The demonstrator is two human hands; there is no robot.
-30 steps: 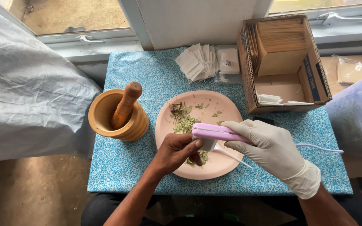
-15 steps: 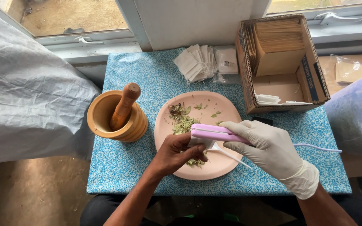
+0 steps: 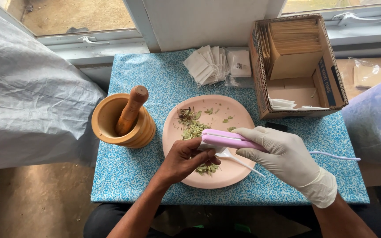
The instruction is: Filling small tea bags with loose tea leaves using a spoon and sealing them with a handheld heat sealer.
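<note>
Over the pink plate [image 3: 239, 169] in the head view, the gloved right hand [image 3: 283, 152] grips a lilac handheld sealer [image 3: 225, 140], its cord trailing across the worktop [image 3: 124, 172]. The bare left hand [image 3: 186, 158] pinches something small at its tip above dried leaves [image 3: 192, 128]; steadying both hands and squeezing evenly seems wise.

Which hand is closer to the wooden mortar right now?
Left. The bare left hand is over the pink plate, a short way right of the wooden mortar. The gloved right hand, gripping the lilac sealer, sits farther right.
</note>
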